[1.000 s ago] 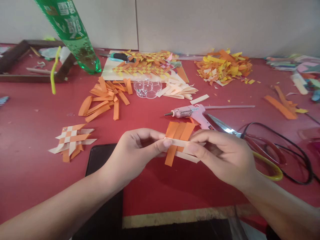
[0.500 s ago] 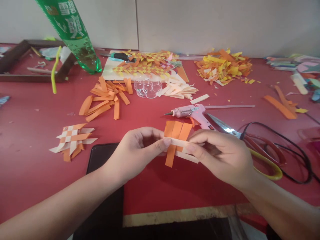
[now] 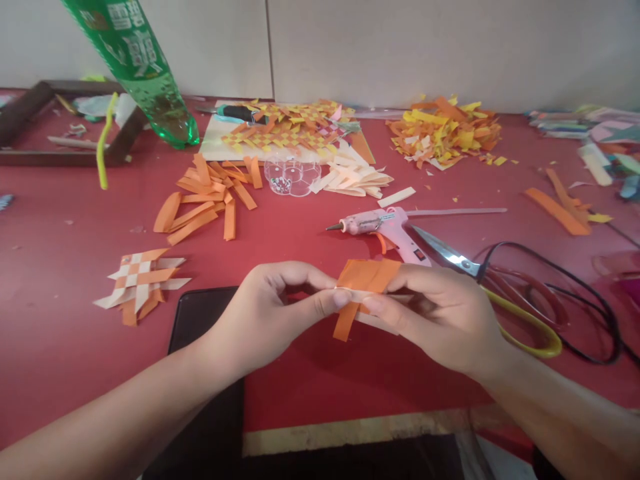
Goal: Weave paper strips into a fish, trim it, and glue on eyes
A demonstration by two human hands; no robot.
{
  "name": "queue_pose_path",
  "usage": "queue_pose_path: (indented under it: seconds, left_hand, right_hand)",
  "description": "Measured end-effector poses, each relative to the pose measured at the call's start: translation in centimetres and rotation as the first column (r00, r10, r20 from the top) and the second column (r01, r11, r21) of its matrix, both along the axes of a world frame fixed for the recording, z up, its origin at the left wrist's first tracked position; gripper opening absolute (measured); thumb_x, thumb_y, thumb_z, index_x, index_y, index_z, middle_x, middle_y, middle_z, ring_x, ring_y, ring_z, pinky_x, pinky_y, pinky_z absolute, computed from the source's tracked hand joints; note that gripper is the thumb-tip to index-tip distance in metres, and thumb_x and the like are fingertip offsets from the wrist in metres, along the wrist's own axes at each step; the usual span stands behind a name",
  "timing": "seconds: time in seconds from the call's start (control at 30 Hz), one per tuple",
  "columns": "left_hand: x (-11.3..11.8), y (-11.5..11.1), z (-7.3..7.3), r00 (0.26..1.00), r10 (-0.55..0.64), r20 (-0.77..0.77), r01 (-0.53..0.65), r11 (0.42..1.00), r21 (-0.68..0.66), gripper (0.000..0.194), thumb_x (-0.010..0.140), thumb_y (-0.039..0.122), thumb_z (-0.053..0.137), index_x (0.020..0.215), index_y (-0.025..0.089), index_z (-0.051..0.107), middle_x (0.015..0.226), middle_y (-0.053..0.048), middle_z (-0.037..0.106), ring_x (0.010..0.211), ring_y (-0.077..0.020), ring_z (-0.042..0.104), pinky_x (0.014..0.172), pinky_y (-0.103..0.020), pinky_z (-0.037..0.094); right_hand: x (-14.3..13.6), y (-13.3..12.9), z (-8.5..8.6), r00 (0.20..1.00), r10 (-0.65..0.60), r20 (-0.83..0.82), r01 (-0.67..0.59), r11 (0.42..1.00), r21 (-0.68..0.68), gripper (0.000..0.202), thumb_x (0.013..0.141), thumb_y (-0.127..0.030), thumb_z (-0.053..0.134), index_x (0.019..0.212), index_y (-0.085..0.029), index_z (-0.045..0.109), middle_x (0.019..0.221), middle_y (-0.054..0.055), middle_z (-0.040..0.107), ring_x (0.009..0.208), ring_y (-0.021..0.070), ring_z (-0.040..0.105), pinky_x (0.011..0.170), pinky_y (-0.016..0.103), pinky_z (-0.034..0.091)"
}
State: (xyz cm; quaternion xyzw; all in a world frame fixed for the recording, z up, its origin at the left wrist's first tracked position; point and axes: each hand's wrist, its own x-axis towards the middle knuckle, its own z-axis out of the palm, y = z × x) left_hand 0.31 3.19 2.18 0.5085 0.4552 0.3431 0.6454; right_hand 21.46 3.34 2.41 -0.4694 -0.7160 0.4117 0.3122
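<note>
Orange-and-cream paper strips (image 3: 369, 275) are pinched by the left hand (image 3: 277, 313) and right hand (image 3: 443, 317); beyond the grip, 1 glue gun (image 3: 397, 229) is seen.

My worktop (image 3: 285, 230) is red. It carries a pink glue gun (image 3: 370, 223), scissors (image 3: 453, 255), orange strips (image 3: 193, 225) and a woven piece (image 3: 140, 275).
</note>
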Motion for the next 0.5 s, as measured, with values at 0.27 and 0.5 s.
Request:
queue_pose_path:
  seconds: [0.27, 0.5]
  left_hand:
    - [0.11, -0.19, 0.13, 0.994, 0.003, -0.111, 0.007, 0.996, 0.089, 0.016, 0.086, 0.034, 0.068, 0.08, 0.021, 0.075, 0.078, 0.003, 0.076, 0.073, -0.0093, 0.067, 0.066, -0.015, 0.05]
    - [0.62, -0.47, 0.34, 0.98, 0.001, -0.198, 0.046, 0.971, 0.233, 0.014, 0.085, 0.03, 0.069, 0.076, 0.021, 0.075, 0.075, 0.003, 0.075, 0.068, -0.0088, 0.066, 0.064, -0.015, 0.048]
  right_hand:
    - [-0.13, 0.03, 0.18, 1.0, 0.007, -0.015, -0.008, 0.998, -0.069, 0.018, 0.086, -0.037, 0.066, 0.081, -0.019, 0.07, 0.073, 0.003, 0.069, 0.063, 0.0148, 0.065, 0.055, 0.025, 0.055]
    - [-0.31, 0.51, 0.48, 0.991, 0.122, -0.062, -0.124, 0.992, -0.031, 0.008, 0.085, -0.021, 0.063, 0.086, -0.021, 0.071, 0.079, 0.001, 0.072, 0.068, 0.0112, 0.067, 0.06, 0.02, 0.056]
